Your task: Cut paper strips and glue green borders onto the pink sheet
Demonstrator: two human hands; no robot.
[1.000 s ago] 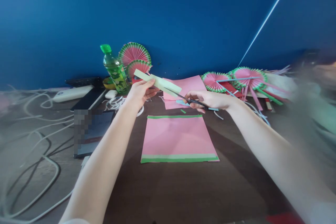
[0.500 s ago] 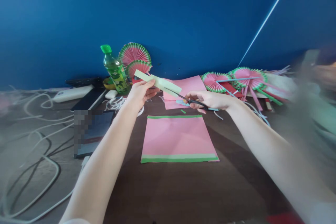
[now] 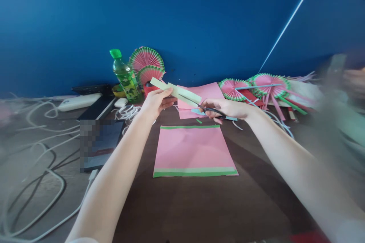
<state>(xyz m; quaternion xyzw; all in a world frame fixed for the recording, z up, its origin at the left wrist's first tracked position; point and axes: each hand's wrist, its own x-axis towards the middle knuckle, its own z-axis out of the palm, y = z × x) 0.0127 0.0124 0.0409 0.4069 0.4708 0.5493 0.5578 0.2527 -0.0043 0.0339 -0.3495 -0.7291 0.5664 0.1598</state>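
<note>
Pinched in my left hand (image 3: 159, 100) is a pale green paper strip (image 3: 188, 95), held up above the table. My right hand (image 3: 215, 109) grips the black handles of a pair of scissors (image 3: 216, 112), whose blades point left and lie along the strip. Below both hands a pink sheet of paper (image 3: 191, 148) rests flat, with a green band on its far edge and a light and a dark green band on its near edge. Behind the hands lie more pink sheets (image 3: 211, 90) and a bit of light blue paper (image 3: 198, 112).
A green-capped bottle (image 3: 125, 78) and pink-and-green paper fans (image 3: 146, 60) stand at the back left. More paper fans (image 3: 269, 83) lie at the back right. White cables (image 3: 62, 182), a dark device (image 3: 105, 144) and a white box (image 3: 80, 102) occupy the left.
My left hand and the strip have shifted slightly right, toward the scissors, so the blades sit deeper along the strip. The pink sheet has stayed put.
</note>
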